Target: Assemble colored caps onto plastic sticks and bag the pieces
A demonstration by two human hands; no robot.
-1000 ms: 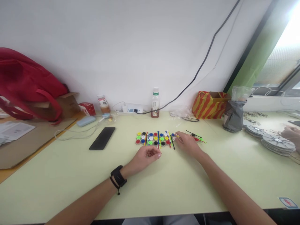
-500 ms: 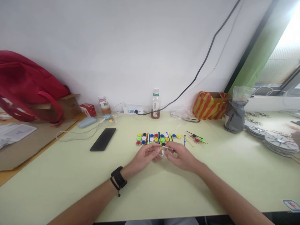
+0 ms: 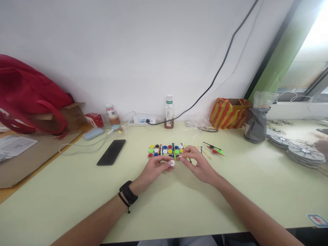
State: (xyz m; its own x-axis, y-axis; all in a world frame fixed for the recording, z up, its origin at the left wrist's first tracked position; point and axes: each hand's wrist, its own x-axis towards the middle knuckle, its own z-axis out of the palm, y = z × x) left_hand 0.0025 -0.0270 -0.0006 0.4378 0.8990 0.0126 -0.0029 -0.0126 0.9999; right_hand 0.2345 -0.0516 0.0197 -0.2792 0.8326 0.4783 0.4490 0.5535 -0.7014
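My left hand (image 3: 159, 167), closed in a pinch, grips a small white round disc (image 3: 172, 163) by its edge. To its right, and apart from the disc, my right hand (image 3: 197, 164) has thumb and fingertips pressed together on a small white piece (image 3: 180, 156), mostly covered by the fingers. Just beyond both hands lie rows of colourful round discs (image 3: 151, 151), with thin plastic sticks (image 3: 173, 150) laid across them. Right of the right hand is a loose group of sticks and discs in red, green and black (image 3: 214, 152).
A black phone (image 3: 111, 152) lies left of the hands. Along the wall stand two bottles, one in the middle (image 3: 169, 112), a power strip (image 3: 143, 119) and a striped bag (image 3: 229, 114). Stacked grey round plates (image 3: 306, 155) are at right; a red backpack (image 3: 30, 92) is at left.
My hands have moved apart. The white disc stays in my left hand and now shows its face, while the white stick in my right hand has become mostly hidden.
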